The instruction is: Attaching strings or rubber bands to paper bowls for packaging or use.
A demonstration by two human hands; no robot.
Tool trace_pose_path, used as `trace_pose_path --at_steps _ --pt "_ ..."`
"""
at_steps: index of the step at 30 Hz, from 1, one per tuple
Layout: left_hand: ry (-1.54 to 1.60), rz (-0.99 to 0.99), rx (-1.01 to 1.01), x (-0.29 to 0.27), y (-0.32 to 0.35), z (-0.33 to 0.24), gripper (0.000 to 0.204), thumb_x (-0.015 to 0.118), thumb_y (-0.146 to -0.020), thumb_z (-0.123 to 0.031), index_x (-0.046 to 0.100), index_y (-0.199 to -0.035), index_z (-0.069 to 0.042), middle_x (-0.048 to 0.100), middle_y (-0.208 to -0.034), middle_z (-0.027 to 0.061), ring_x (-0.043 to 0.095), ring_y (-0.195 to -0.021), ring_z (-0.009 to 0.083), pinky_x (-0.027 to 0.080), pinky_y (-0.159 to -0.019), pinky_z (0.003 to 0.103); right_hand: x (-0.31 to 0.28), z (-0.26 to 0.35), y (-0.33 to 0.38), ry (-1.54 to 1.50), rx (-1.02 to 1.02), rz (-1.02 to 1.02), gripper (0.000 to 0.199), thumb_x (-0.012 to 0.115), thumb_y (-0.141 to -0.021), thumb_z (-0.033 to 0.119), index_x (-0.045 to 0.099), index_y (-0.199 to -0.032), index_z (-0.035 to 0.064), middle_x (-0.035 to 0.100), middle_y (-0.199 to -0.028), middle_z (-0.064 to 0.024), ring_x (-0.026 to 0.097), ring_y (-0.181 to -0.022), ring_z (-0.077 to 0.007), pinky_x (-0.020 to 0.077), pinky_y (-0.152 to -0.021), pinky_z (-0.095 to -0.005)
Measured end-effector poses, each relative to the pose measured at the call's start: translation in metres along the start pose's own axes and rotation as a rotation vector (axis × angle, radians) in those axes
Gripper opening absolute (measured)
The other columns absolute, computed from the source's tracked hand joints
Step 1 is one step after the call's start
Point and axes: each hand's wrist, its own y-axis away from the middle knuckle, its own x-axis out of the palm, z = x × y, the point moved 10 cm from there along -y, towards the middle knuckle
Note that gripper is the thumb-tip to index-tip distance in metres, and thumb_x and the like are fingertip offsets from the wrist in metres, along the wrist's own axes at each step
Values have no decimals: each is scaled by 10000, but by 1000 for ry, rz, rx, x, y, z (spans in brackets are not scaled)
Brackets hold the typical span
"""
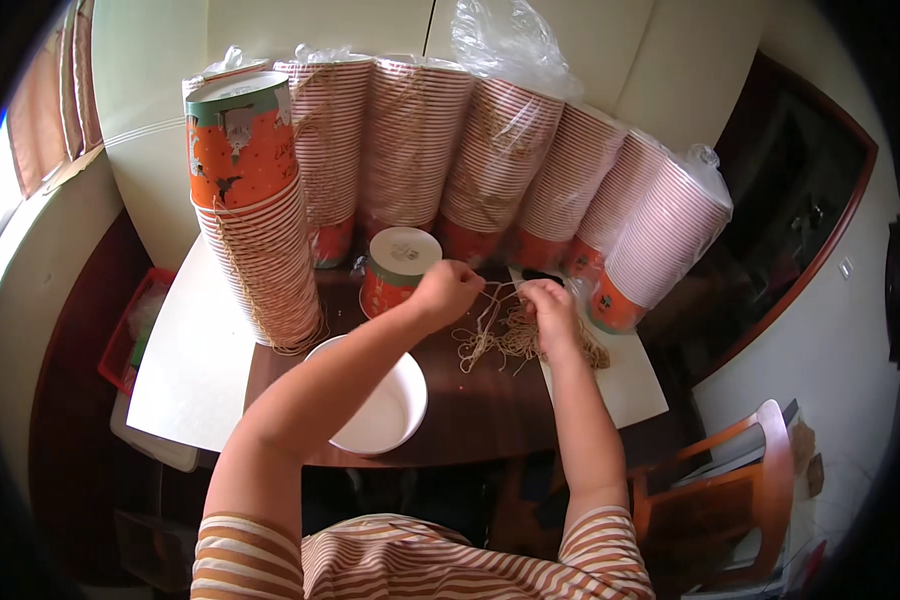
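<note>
Above the dark middle strip of the table, my left hand [450, 294] is closed in a pinch on a strand of tan twine [492, 292]. My right hand [552, 310], also pinched, grips the same twine a short way to the right, and the strand spans the gap between them. Beneath and beside the right hand lies a loose, tangled heap of twine [518, 338]. An orange paper bucket [382, 288] stands upside down just left of my left hand. Under my left forearm sits a white bucket [402, 412], mouth up, partly hidden by the arm.
At the left rises a tall bucket stack [260, 250] with twine strands hanging down its side. Several plastic-wrapped bucket stacks [415, 140] line the back of the table [195, 370]. A wooden chair [765, 490] stands at the right, and a red crate [130, 335] at the left.
</note>
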Motion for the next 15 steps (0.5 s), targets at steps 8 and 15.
trace_pose_path --at_steps 8,15 --pt "283 -129 -36 -134 2 -23 240 548 -914 -232 631 -889 -8 607 -752 39 503 -585 83 411 -507 217 -172 -97 -38 41 107 -395 133 575 -813 136 565 -720 41 513 -564 -13 436 -387 -104 299 -347 -238" --pt "382 -127 11 -166 9 -70 224 527 -939 -221 594 -909 -9 646 -819 66 499 -577 76 435 -512 197 -265 -173 -6 479 276 -643 286 642 -749 232 639 -734 -53 648 -677 -177 616 -543 -257 479 -556 -378"
